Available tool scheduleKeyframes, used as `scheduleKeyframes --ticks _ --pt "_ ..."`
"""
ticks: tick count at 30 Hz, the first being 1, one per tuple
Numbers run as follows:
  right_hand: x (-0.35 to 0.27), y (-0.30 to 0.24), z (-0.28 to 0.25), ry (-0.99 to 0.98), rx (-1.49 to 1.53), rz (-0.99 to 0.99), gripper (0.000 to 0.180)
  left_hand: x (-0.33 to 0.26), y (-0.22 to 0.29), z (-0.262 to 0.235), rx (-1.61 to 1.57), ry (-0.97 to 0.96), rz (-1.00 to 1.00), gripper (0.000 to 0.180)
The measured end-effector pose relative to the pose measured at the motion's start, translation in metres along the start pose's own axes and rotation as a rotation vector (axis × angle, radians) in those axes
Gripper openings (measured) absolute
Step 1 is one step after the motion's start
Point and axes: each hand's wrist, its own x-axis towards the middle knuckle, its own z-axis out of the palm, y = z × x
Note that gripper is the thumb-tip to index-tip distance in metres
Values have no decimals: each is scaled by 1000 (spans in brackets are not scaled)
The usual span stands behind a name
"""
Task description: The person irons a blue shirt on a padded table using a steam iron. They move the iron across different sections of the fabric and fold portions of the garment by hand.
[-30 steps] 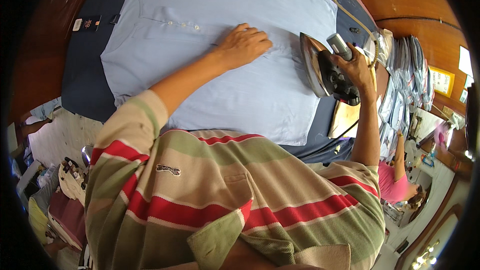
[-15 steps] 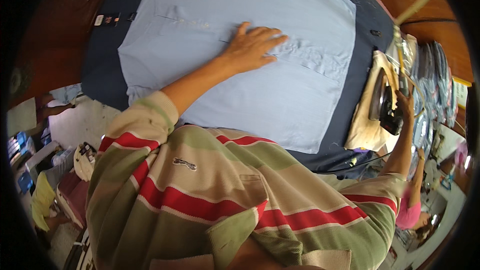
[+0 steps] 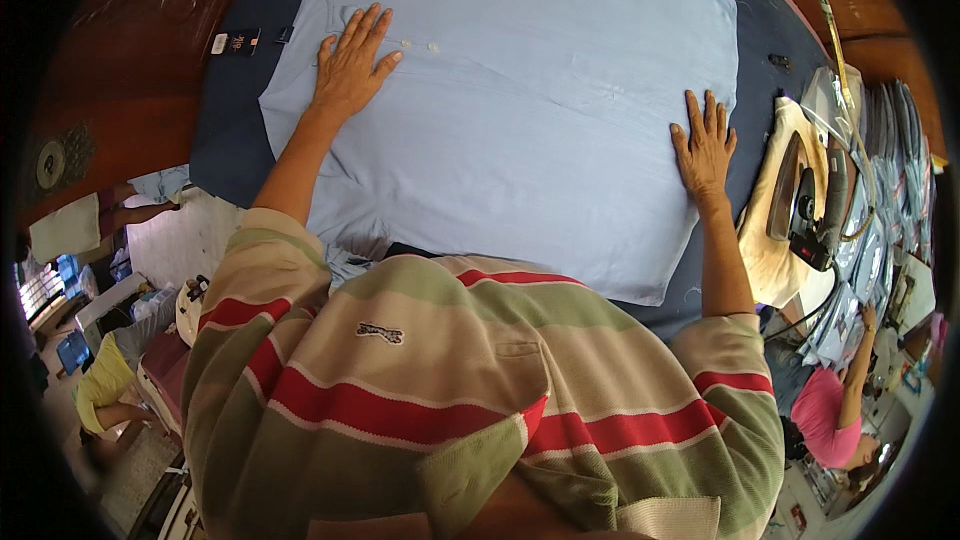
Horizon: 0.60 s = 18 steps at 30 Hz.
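Observation:
A light blue buttoned shirt [image 3: 520,150] lies spread over a dark blue padded table [image 3: 225,125]. Pressing flat on its upper left part, close to the small buttons, is my left hand [image 3: 352,65] with fingers stretched out. At the shirt's right edge my right hand [image 3: 708,152] rests palm down, fingers apart, holding nothing. A clothes iron [image 3: 815,205] stands to the right of that hand on a folded cream cloth [image 3: 765,265], its cord and hose running upward. Cloth is bunched near my body at the lower left of the shirt.
Dark tags [image 3: 238,43] lie at the table's left, and a small black object [image 3: 779,61] at its right. Stacked folded garments in clear wrapping [image 3: 893,150] stand at the far right. Other people work nearby: one in pink [image 3: 828,415], one in yellow [image 3: 108,380].
My right hand has let go of the iron, left on the cream cloth, and moved onto the shirt's right edge. My left hand has slid leftward toward the buttons. The shirt's middle looks smoother.

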Motion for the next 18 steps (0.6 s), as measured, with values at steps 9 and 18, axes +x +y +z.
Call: scheduleKeyframes --ticks 9,18 --pt "1 14 5 27 4 -69 62 -1 -6 -6 10 -50 17 73" --pt "17 -40 -17 281 269 -136 45 9 41 -35 -134 56 211 61"
